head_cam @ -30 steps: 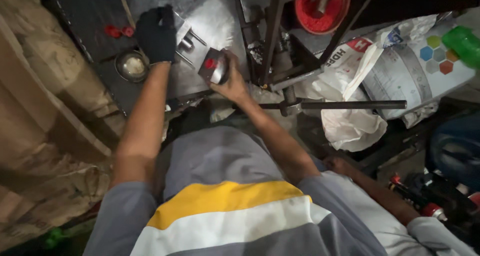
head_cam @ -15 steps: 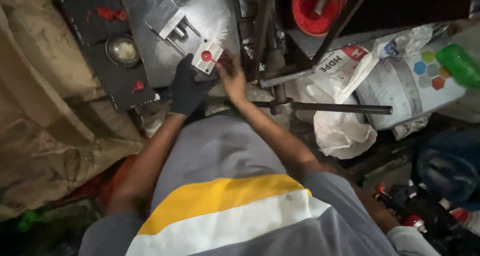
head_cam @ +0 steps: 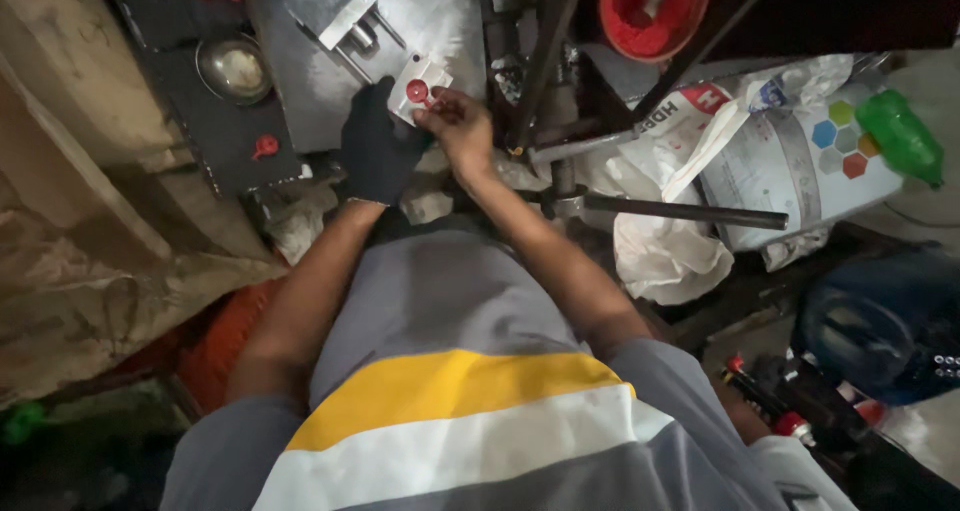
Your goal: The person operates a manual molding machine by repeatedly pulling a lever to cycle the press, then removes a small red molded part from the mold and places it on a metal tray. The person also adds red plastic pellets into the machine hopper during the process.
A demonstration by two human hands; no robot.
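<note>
While both forearms reach forward, gloved left hand and bare right hand pinch the mould block in a shared grip.

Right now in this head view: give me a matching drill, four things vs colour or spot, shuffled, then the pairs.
Things:
1. left hand
2. small metal bowl
3. plastic bottle
4. round tub

Descriptions:
A. green, far right
B. red, top edge
C. in a dark glove
D. on the dark panel at upper left

Pairs: 1-C, 2-D, 3-A, 4-B
</note>
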